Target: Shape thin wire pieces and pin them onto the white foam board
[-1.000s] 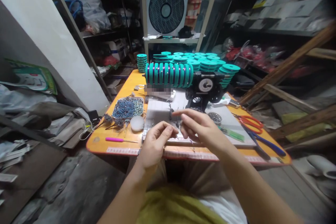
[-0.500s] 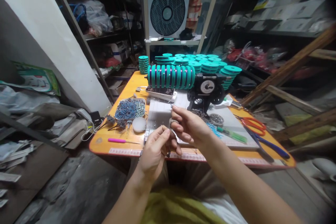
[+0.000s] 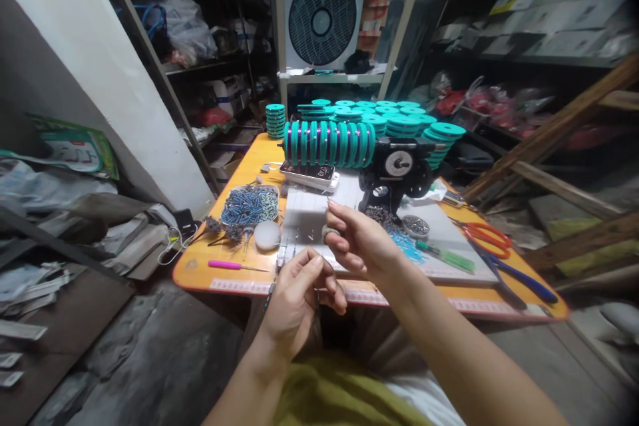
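My right hand (image 3: 360, 239) is raised over the white board (image 3: 299, 203), thumb and forefinger pinched. A thin little tip shows at the fingertips, too small to name. Lower and to its left, my left hand (image 3: 302, 286) is closed with thumb pressed to forefinger; whatever lies between them is hidden. The hands are apart. Beyond them a row of teal spools (image 3: 329, 144) sits on the shaft of a black winding device (image 3: 394, 170). Tiny metal pieces (image 3: 310, 235) lie on the board, just past my left hand.
A tray of small blue pieces (image 3: 249, 205), a white round lid (image 3: 267, 235) and a pink-handled tool (image 3: 224, 265) lie left on the orange table (image 3: 192, 269). At right are blue-handled pliers (image 3: 524, 281), orange-handled scissors (image 3: 492, 238) and a green tube (image 3: 452, 257). Teal spool stacks (image 3: 399, 121) stand behind.
My left hand has drawn down slightly away from my right hand, widening the gap between them. The right hand keeps its pinch. The whole view has shifted a little.
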Available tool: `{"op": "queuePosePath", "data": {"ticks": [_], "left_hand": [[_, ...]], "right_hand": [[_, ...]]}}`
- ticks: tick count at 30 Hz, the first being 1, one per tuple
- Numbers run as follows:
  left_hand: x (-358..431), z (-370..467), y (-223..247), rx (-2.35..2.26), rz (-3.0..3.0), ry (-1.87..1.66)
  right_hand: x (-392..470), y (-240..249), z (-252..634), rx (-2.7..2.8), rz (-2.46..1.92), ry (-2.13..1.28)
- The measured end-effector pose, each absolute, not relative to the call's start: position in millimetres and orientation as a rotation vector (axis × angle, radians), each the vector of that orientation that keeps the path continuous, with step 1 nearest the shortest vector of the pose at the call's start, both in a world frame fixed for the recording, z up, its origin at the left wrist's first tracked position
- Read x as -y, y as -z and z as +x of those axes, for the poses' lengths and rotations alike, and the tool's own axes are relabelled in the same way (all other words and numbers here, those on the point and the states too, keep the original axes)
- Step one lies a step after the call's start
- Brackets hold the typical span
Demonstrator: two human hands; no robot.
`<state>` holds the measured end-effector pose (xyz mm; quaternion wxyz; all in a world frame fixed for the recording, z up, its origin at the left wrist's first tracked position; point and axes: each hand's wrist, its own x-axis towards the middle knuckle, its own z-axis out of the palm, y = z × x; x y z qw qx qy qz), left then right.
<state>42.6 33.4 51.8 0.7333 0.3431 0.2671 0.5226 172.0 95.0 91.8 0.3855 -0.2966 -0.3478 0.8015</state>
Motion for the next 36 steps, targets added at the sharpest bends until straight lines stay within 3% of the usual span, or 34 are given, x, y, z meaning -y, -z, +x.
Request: {"op": "queuePosePath", "data": {"ticks": [10, 23, 30, 36], "left_hand": [[-28.0, 40.5, -43.3, -0.621, 0.645, -1.106], [-34.3, 34.3, -36.5, -0.585, 0.624, -1.061], [-36.7, 40.0, -37.2, -0.571, 0.588, -1.085], [-35.9, 41.6, -40.0, -0.545, 0.61, -1.085]], "right_hand": [[-92.9, -86.5, 178.6, 1.02, -0.779, -1.961], [-73.5, -72.8, 190.2, 1.817, -1.018, -1.312], [-64.9, -70.7, 183.8, 1.703, -0.963, -1.363], [-58.8, -59.4, 179.0, 1.426, -0.797, -1.797]]}}
